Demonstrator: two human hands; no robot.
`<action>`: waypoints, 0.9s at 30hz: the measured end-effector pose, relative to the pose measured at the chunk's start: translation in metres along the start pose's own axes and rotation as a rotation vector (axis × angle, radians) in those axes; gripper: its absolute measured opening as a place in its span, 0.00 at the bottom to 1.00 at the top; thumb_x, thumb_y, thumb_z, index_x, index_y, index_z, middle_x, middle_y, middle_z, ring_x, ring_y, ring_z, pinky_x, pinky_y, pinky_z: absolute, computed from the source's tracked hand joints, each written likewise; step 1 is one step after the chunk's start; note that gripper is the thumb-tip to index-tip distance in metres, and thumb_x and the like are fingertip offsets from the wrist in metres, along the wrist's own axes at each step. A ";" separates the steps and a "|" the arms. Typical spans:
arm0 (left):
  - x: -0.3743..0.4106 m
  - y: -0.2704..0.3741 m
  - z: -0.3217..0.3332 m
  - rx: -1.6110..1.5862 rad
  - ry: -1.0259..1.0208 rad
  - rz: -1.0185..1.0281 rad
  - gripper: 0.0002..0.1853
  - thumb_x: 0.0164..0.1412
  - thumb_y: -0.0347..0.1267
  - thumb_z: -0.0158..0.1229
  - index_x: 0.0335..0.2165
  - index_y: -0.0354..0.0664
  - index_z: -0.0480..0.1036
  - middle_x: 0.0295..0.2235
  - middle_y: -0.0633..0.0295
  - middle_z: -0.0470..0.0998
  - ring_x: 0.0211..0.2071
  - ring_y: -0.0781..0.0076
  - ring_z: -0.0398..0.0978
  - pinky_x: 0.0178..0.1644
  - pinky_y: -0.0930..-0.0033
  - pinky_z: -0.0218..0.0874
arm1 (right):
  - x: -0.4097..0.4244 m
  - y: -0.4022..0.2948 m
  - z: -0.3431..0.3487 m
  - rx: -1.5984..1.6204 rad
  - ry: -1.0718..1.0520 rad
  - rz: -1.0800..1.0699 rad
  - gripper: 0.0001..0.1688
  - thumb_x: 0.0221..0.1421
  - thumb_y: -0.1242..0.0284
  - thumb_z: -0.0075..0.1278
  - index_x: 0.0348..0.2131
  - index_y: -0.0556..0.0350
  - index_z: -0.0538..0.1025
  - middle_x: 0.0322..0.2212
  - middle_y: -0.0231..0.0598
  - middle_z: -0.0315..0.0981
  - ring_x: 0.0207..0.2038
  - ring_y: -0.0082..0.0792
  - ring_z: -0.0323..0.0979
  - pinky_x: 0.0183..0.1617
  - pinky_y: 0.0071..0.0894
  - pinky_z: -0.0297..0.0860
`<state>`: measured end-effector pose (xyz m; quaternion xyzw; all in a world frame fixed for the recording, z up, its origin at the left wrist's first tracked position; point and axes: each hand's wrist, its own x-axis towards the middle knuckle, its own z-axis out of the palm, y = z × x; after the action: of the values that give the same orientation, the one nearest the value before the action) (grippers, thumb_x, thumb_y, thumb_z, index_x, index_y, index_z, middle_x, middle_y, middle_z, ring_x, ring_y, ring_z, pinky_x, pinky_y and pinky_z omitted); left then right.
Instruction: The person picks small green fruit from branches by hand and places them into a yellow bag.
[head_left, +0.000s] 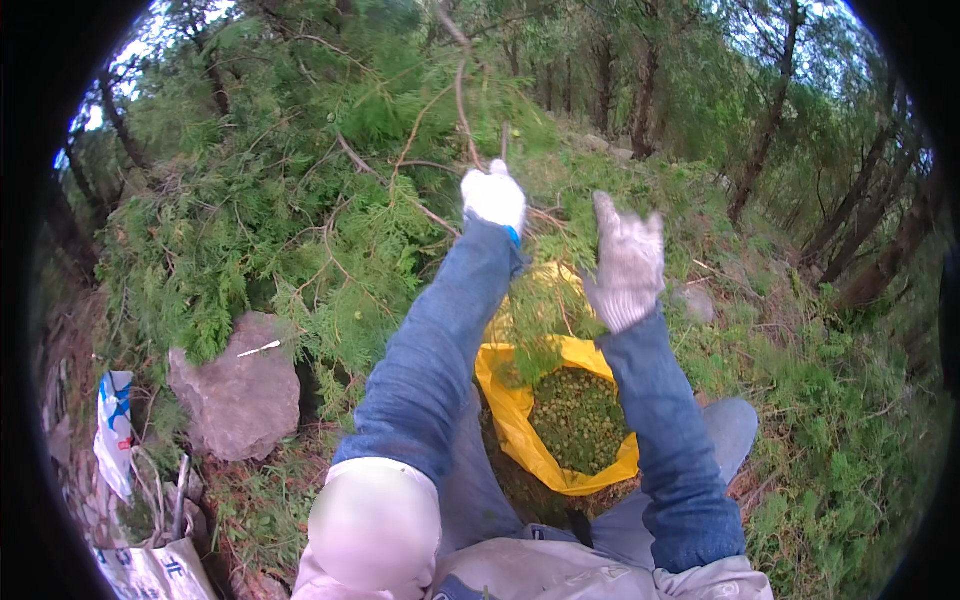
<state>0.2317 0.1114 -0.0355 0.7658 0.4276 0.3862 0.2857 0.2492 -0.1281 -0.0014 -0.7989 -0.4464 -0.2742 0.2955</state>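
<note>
My left hand (495, 196), in a white glove, grips the woody stem of a conifer branch (462, 101) that rises above it. To its right, my right hand (628, 251), in a knitted glove, is raised and somewhat blurred. Its fingers look spread, with nothing visible in them. Green scale-leaved sprays (551, 300) hang between the two hands. Below them, an open yellow plastic sack (514, 427) sits between my legs. Many small round green cones or seeds (581, 416) lie inside it, mixed with bits of foliage.
Cut conifer boughs (247, 202) are heaped ahead and to the left. A large rock (240, 397) with a pale stick (259, 349) on top lies at left. Beside it are a printed white bag (114, 442) and a white woven sack (154, 574). Tree trunks (772, 120) stand at right.
</note>
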 end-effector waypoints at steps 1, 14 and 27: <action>0.001 0.000 -0.003 0.156 0.098 0.131 0.17 0.66 0.35 0.42 0.37 0.34 0.74 0.26 0.48 0.76 0.27 0.53 0.77 0.31 0.57 0.65 | 0.004 -0.009 0.002 0.066 -0.242 0.218 0.26 0.46 0.73 0.60 0.46 0.55 0.72 0.33 0.46 0.78 0.38 0.48 0.77 0.42 0.48 0.73; 0.031 -0.032 -0.090 -1.565 -0.711 -0.402 0.14 0.70 0.39 0.46 0.39 0.38 0.68 0.20 0.72 0.64 0.15 0.83 0.57 0.21 0.76 0.55 | -0.198 0.037 0.032 0.785 -0.299 0.611 0.15 0.64 0.68 0.45 0.38 0.63 0.75 0.21 0.43 0.74 0.22 0.39 0.73 0.30 0.35 0.72; -0.041 0.025 -0.085 -1.142 -0.787 -0.203 0.10 0.66 0.35 0.54 0.38 0.39 0.71 0.32 0.58 0.76 0.35 0.67 0.75 0.44 0.63 0.69 | 0.019 -0.026 0.045 1.119 -0.485 0.599 0.18 0.61 0.67 0.51 0.31 0.69 0.77 0.22 0.33 0.70 0.22 0.23 0.63 0.27 0.29 0.64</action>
<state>0.1578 0.0725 0.0155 0.5352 0.0920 0.2159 0.8115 0.2430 -0.0743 -0.0120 -0.6539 -0.3343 0.2787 0.6189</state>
